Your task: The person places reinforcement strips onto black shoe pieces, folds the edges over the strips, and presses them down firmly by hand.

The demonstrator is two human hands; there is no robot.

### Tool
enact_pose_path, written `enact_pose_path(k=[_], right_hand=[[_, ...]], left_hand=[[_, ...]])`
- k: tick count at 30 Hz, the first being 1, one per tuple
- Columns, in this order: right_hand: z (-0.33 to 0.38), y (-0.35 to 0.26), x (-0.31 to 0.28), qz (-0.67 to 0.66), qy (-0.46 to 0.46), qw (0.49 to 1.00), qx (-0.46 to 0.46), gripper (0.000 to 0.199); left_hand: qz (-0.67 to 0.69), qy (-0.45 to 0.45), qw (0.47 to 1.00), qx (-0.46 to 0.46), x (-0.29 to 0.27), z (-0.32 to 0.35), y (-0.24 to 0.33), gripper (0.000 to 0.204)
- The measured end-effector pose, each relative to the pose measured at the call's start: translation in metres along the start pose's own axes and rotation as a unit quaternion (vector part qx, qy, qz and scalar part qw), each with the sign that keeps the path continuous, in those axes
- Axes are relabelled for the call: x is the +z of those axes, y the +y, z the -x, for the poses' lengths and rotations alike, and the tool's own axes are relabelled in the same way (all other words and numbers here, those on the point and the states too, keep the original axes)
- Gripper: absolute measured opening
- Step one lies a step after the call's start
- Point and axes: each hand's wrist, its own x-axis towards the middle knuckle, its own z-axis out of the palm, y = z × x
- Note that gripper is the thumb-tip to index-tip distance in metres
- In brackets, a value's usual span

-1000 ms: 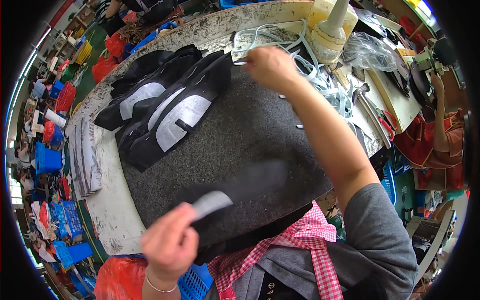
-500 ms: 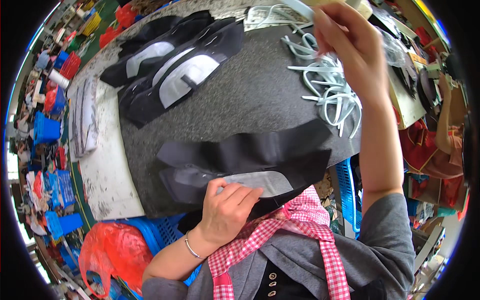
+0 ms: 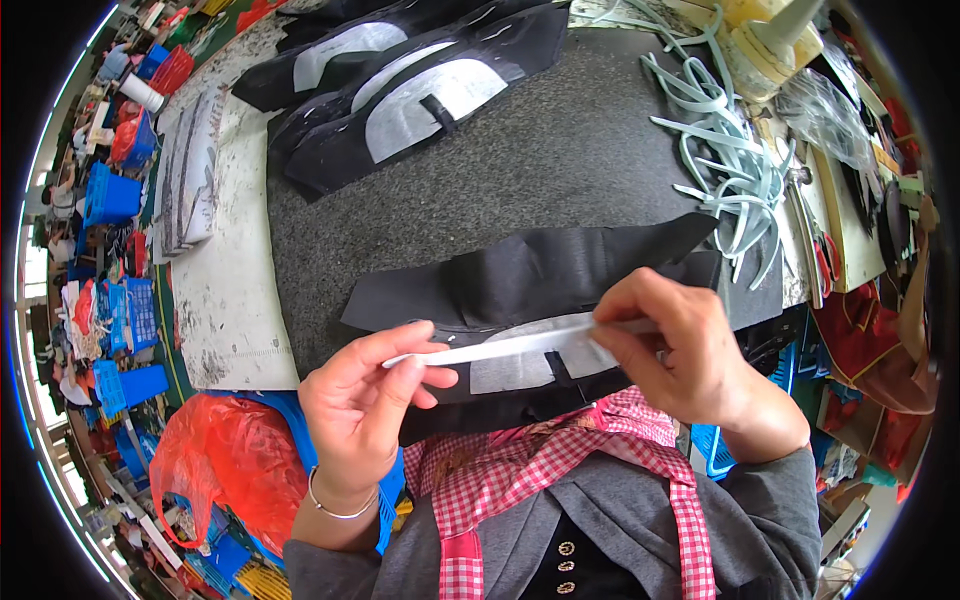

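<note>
Between my two hands a narrow pale strip (image 3: pixel 500 346) is stretched out, almost level. My left hand (image 3: pixel 360 405) pinches its left end between thumb and forefinger, the other fingers loosely curled. At the strip's other end, my right hand (image 3: pixel 685 350) closes thumb and fingers on it. Right below lies a black sheet piece (image 3: pixel 530 268) with a light grey patch (image 3: pixel 510 376) and a small black tab, partly hidden by my hands. A tangle of pale blue-white strips (image 3: pixel 745 200) rests on the mat's right side. Farther off are several black pieces with whitish patches (image 3: pixel 400 125).
A dark grey mat (image 3: pixel 450 180) covers most of the worn white table (image 3: pixel 235 330). A yellowish bottle with a nozzle (image 3: pixel 765 50) stands at the far right, near crumpled clear plastic (image 3: pixel 825 115). A red plastic bag (image 3: pixel 235 460) hangs at the near left.
My right hand has come down from the far right with a strip. My left hand has left the black piece's grey patch and now grips the strip's other end.
</note>
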Motion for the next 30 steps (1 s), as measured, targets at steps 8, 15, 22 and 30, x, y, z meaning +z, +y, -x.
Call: enact_pose_path(k=[8,15,22,30], right_hand=[[-0.009,0.024,0.010,0.135,-0.098,0.986,-0.009,0.011],[-0.006,0.013,0.016,0.130,-0.062,0.989,-0.026,0.013],[-0.012,0.020,0.018,0.193,-0.081,0.977,-0.032,0.015],[-0.010,0.030,0.023,0.204,-0.083,0.975,-0.029,0.014]], left_hand=[[-0.143,0.038,0.988,0.035,-0.014,-0.012,-0.053,0.010],[-0.201,0.025,0.979,0.014,-0.022,-0.028,-0.037,0.020],[-0.309,0.036,0.950,0.000,-0.012,-0.032,-0.032,0.023],[-0.445,-0.029,0.877,0.178,-0.014,-0.049,-0.042,0.030]])
